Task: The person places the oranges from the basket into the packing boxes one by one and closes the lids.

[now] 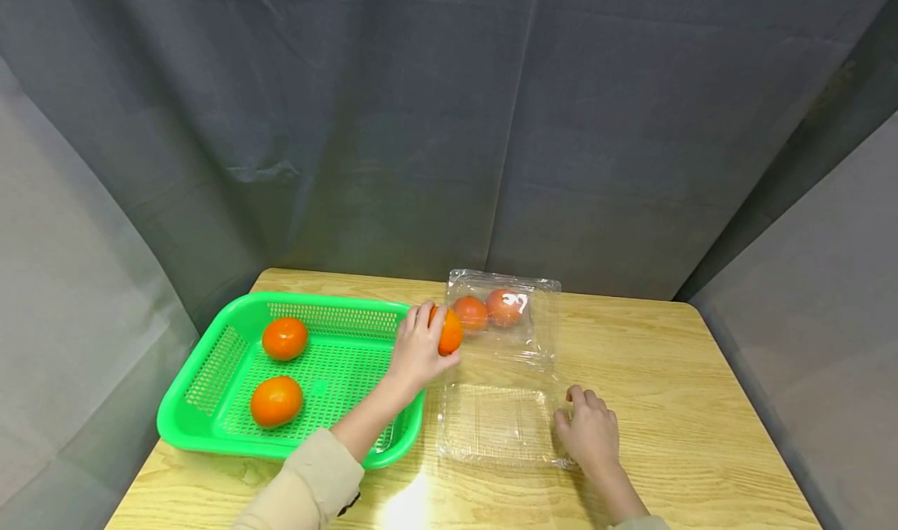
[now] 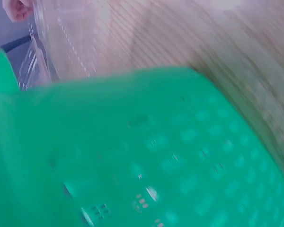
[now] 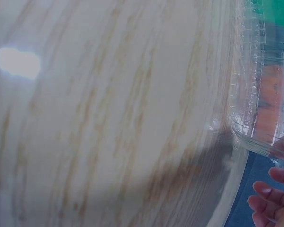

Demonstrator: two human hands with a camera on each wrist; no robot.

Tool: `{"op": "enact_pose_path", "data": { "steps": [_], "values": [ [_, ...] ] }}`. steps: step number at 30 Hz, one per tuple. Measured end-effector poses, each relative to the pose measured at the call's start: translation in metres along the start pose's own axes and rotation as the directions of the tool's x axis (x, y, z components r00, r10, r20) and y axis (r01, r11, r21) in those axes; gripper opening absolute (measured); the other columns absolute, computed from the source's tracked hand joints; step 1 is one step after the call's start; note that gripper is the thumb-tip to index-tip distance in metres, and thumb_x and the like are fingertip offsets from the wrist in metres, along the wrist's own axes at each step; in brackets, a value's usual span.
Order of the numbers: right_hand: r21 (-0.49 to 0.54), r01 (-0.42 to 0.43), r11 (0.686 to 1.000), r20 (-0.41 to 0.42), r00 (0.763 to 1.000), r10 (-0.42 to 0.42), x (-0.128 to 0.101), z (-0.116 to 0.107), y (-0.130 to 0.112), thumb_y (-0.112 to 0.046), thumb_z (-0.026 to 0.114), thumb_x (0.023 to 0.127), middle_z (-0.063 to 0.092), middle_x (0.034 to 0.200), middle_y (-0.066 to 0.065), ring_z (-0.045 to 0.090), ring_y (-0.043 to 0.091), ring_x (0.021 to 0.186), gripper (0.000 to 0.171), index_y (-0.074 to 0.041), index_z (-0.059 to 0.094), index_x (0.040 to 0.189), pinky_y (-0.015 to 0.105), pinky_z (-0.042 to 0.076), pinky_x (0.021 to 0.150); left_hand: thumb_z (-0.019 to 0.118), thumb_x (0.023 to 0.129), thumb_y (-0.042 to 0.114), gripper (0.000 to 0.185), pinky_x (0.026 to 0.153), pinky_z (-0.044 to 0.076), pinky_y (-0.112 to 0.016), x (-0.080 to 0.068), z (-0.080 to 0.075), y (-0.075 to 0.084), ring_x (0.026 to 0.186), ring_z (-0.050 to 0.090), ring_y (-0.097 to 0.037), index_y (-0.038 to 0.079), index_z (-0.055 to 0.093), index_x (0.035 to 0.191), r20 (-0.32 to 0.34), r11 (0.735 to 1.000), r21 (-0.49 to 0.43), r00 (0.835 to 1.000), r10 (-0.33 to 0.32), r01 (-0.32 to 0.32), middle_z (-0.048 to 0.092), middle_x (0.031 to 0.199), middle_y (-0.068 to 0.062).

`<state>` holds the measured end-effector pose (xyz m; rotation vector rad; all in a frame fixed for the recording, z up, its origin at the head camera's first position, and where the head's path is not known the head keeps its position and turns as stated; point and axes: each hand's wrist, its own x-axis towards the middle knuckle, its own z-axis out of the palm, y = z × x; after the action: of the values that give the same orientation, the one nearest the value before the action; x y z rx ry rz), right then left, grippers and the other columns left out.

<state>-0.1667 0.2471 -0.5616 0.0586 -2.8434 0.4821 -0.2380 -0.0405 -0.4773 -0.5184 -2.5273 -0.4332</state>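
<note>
My left hand (image 1: 433, 321) grips an orange fruit (image 1: 452, 333) in the air between a green basket's (image 1: 323, 299) right rim and a clear hinged container (image 1: 535, 344). The container lies opened flat. Its far half holds two more orange fruits (image 1: 470, 312) (image 1: 506, 306). Its near half (image 1: 494, 425) lies empty on the table. My right hand (image 1: 570, 417) holds that near half's right edge with curled fingers (image 3: 270, 196). The right wrist view shows the clear plastic (image 3: 255, 85) with orange behind it. The left wrist view is filled by the blurred basket (image 2: 156, 156).
Two orange fruits (image 1: 284, 338) (image 1: 277, 401) lie in the basket's left part. The wooden table (image 1: 666, 405) ends close behind the container, where a grey curtain (image 1: 449, 125) hangs on all sides. Bare wood extends to the right of my right hand.
</note>
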Motion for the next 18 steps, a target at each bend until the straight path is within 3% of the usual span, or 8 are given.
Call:
{"op": "enact_pose_path", "data": {
  "steps": [18],
  "values": [
    [0.011, -0.032, 0.999, 0.014, 0.999, 0.032, 0.001, 0.001, -0.001, -0.020, 0.058, 0.082, 0.058, 0.093, 0.015, 0.055, 0.032, 0.083, 0.027, -0.002, 0.055, 0.101, 0.045, 0.041, 0.069, 0.071, 0.064, 0.043, 0.072, 0.089, 0.042, -0.037, 0.002, 0.025, 0.060, 0.109, 0.043, -0.026, 0.010, 0.048, 0.125, 0.098, 0.997, -0.023, 0.992, 0.081, -0.079, 0.046, 0.122, -0.011]
  ]
}}
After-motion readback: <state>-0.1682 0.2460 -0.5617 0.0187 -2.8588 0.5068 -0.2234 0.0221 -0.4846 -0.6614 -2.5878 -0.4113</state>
